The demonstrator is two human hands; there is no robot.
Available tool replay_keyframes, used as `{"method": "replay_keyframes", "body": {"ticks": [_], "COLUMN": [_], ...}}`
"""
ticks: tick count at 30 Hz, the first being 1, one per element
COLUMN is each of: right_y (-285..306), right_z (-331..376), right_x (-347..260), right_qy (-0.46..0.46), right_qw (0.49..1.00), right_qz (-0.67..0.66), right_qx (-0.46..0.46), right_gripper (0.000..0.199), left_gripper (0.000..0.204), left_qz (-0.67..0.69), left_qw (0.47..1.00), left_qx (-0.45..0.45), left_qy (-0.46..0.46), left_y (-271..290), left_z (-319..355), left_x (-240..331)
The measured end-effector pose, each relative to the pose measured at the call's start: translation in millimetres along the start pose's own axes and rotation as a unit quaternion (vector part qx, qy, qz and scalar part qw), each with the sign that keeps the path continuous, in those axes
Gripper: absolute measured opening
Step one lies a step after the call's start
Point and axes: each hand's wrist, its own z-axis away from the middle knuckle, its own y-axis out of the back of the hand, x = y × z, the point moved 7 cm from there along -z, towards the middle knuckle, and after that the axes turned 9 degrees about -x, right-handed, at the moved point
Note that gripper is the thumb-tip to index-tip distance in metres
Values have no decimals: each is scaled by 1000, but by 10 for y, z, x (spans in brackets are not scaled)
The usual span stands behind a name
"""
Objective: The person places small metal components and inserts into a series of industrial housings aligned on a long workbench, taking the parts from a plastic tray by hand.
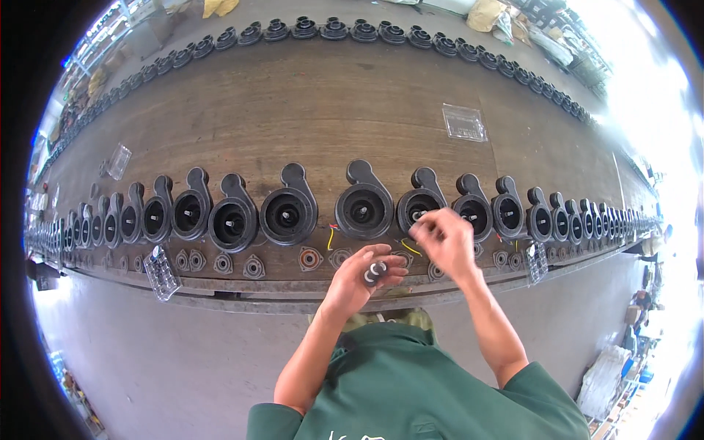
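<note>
My left hand (350,284) is palm up over the table's front edge, fingers loosely curled. In it lie a few small round black parts with white ends (375,273). My right hand (449,242) has its fingers drawn together at the front rim of a black snail-shaped housing (422,196); whatever they pinch is hidden, and the fingertips are slightly blurred. A pale shaft shows in that housing's round opening. Directly ahead of my left hand stands another black housing (362,208), also with a shaft in its middle.
Similar housings (290,214) form a long row along the wooden table (293,110), with a second row (304,28) at the far edge. Flat metal flanges (254,267) lie along the front edge. Clear plastic trays (160,273) hang over it. Yellow wires (331,238) lie between housings.
</note>
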Motion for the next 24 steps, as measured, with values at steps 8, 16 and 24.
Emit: {"method": "replay_keyframes", "body": {"ticks": [8, 16, 24], "right_y": [-460, -464, -832], "right_z": [230, 188, -542], "right_x": [-401, -310, 161], "right_qy": [118, 39, -126], "right_qw": [970, 980, 950], "right_qz": [-62, -139, -258], "right_qx": [-206, -137, -123], "right_gripper": [32, 24, 17], "left_gripper": [37, 36, 24], "left_qz": [-75, -45, -63], "left_qw": [996, 998, 996], "left_qx": [8, 20, 57], "left_qy": [39, 34, 15], "left_y": [97, 198, 213], "left_z": [21, 192, 269], "left_x": [-8, 66, 76]}}
